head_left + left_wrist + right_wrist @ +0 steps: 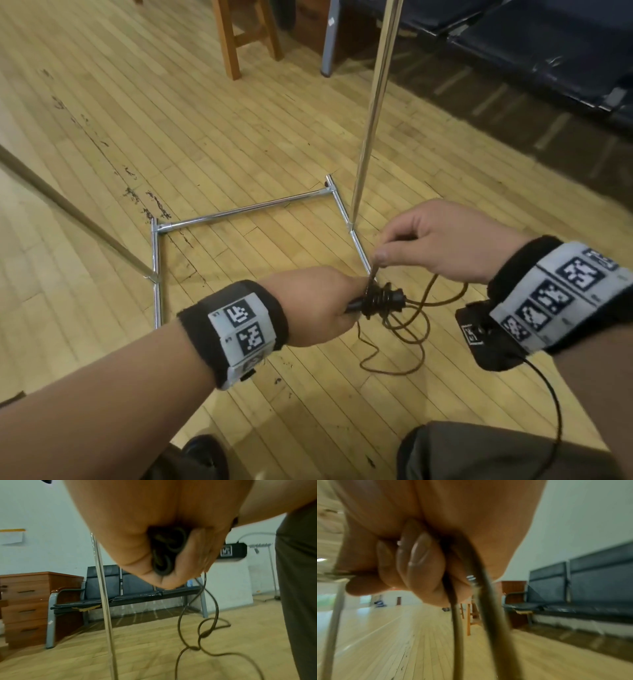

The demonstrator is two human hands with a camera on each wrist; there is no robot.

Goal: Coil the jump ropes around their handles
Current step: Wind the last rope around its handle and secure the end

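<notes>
My left hand (322,305) grips the black jump rope handles (380,303), held level above the floor, with several turns of dark rope coiled round them. In the left wrist view the handle ends (164,553) show inside the curled fingers. My right hand (428,240) sits just above and right of the handles and pinches the rope (374,270) between thumb and fingers; the right wrist view shows two strands of that rope (458,622) running down from the fist. The loose rope (404,346) hangs below in tangled loops toward the floor, also seen as loops (202,632) in the left wrist view.
A chrome rack base (239,210) lies on the wooden floor ahead, with its upright pole (373,102) rising just beyond my hands. A wooden stool (246,34) and dark bench seats (548,51) stand at the back. A brown drawer cabinet (25,601) is by the wall.
</notes>
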